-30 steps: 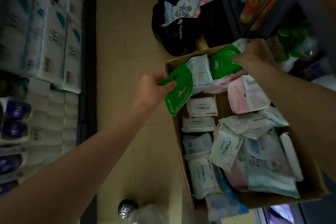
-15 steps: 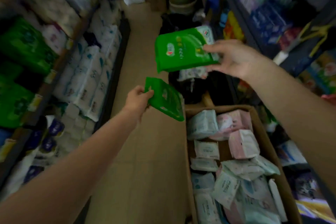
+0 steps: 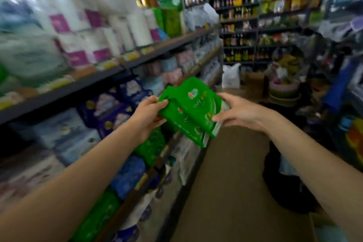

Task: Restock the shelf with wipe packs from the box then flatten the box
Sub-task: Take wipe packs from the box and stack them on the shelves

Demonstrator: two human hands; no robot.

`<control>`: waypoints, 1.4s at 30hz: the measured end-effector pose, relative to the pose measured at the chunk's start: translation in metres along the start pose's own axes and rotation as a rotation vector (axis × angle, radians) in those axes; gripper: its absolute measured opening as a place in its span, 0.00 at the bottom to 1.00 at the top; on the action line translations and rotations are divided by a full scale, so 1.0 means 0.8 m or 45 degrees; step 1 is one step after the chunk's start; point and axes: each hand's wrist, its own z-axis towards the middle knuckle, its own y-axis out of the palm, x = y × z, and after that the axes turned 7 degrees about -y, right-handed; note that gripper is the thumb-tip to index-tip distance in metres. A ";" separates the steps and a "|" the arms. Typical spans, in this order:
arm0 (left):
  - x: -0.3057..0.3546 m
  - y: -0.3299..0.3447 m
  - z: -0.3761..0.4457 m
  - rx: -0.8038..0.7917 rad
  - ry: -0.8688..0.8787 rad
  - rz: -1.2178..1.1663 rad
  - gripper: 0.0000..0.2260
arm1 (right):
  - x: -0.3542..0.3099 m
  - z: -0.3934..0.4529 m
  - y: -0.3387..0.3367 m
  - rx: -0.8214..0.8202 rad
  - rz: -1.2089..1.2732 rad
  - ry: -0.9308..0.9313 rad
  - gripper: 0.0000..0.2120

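Your left hand (image 3: pixel 149 116) and right hand (image 3: pixel 237 114) are now meeting in the middle of the view, each holding one green wipe pack. A second ago you were lifting these two packs out of the box at your lower right; half a second ago they were raised but well apart. They are now being stacked, the upper pack (image 3: pixel 198 102) overlapping the lower pack (image 3: pixel 182 125) and touching it.

The left fingers (image 3: pixel 160 102) are pinching the stack's edge at 9 o'clock; the right fingers (image 3: pixel 218 119) are curling round the edge at 3 o'clock. Neither hand is spread wide.

The shelf (image 3: pixel 64 88) is running along your left, from 7 o'clock up toward 12 o'clock. More green packs (image 3: pixel 151 145) are sitting on a lower tier at about 7 o'clock from the stack, probably the matching stock, though the blur is making this uncertain. The box is out of view.

Meaning for the task: the picking step is finishing and the placing step is beginning. Many packs were still lying in the box, so flattening is remaining far off.
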 end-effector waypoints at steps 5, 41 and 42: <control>0.072 -0.133 -0.036 0.176 0.176 0.103 0.15 | -0.080 0.057 0.142 -0.173 -0.154 -0.069 0.21; 0.253 -0.472 0.063 1.052 0.265 0.264 0.08 | -0.270 0.406 0.437 -0.673 -0.409 -0.871 0.22; 0.250 -0.481 0.071 1.165 0.215 0.648 0.08 | -0.263 0.418 0.440 -0.681 -0.399 -0.837 0.22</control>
